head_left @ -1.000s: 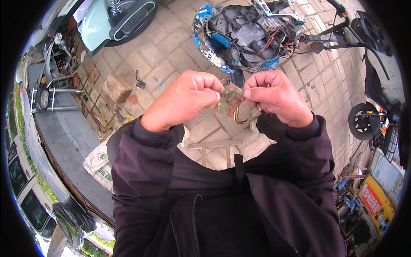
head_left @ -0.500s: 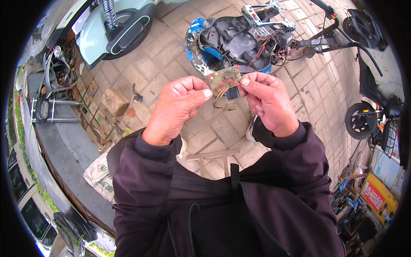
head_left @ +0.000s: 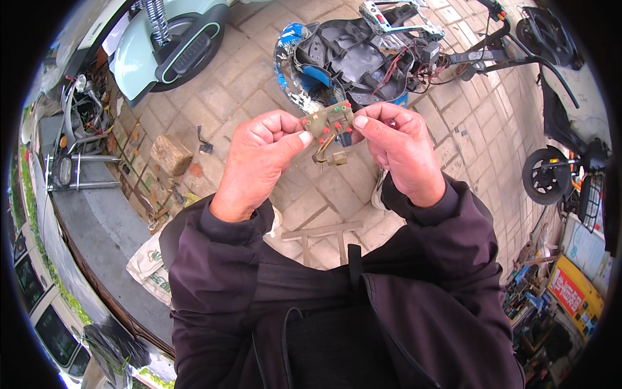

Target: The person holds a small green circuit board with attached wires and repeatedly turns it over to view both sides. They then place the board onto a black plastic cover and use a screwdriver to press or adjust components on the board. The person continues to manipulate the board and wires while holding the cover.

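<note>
Above the paving (head_left: 240,84), your left hand (head_left: 262,152) and right hand (head_left: 405,152) pinch nearly closed, thumb against finger, at opposite ends of the small circuit board (head_left: 329,120) between them. Its long axis runs roughly left to right, the right end angled slightly away from you, its studded face up toward you. It looks light, stiff and fragile, best held by its edges, sparing the limp wires (head_left: 322,148), pale connector (head_left: 337,157) and tiny red parts (head_left: 350,129).

Between the fingers (head_left: 374,128), the circuit board (head_left: 328,121) is olive, dotted red and green. A curved panel (head_left: 281,68) beyond is mottled blue-white.
</note>
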{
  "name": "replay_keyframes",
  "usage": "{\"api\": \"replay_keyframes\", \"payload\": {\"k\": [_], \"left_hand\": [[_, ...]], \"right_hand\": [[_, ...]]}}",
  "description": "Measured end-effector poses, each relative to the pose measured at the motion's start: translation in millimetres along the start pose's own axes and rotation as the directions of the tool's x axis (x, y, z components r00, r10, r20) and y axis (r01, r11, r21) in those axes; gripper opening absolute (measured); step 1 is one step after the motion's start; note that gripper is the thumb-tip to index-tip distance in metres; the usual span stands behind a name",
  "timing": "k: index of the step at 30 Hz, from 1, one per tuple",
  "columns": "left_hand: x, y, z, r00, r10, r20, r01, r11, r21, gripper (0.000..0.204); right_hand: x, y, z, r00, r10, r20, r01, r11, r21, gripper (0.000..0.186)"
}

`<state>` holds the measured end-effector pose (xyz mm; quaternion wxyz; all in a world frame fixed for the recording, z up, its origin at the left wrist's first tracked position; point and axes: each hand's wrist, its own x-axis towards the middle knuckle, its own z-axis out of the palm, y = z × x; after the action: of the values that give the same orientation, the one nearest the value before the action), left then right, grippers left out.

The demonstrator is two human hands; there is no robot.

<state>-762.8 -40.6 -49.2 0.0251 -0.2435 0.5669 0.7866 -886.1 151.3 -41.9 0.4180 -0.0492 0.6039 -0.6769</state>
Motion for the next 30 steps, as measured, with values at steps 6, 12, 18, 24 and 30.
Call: {"api": "replay_keyframes", "payload": {"k": [6,12,18,24,30], "left_hand": [[0.2,-1.9,-0.8,0.999,0.027,0.045,-0.027,1.0,0.0,0.012],[0.3,-1.0,-2.5,0.998,0.002,0.065,-0.001,1.0,-0.007,0.011],[-0.3,-0.2,-2.7,0.998,-0.036,0.06,0.037,0.999,-0.012,0.01],[-0.4,3.6,-2.6,0.997,-0.068,0.044,0.069,0.998,-0.013,0.005],[-0.5,6.7,-2.5,0.998,-0.064,0.018,0.064,0.998,-0.005,0.015]], "right_hand": [[0.0,-1.6,-0.8,1.0,0.016,-0.006,-0.016,0.999,-0.047,0.015],[0.4,-3.4,-0.9,1.0,0.001,0.001,-0.001,0.998,-0.057,0.015],[0.9,-1.4,-1.4,0.999,-0.042,-0.005,0.041,0.992,-0.123,0.012],[1.2,0.3,-1.8,0.998,-0.016,-0.067,0.008,0.992,-0.124,0.013],[-0.6,-3.1,-4.1,0.999,0.004,-0.04,-0.012,0.977,-0.211,0.016]]}}
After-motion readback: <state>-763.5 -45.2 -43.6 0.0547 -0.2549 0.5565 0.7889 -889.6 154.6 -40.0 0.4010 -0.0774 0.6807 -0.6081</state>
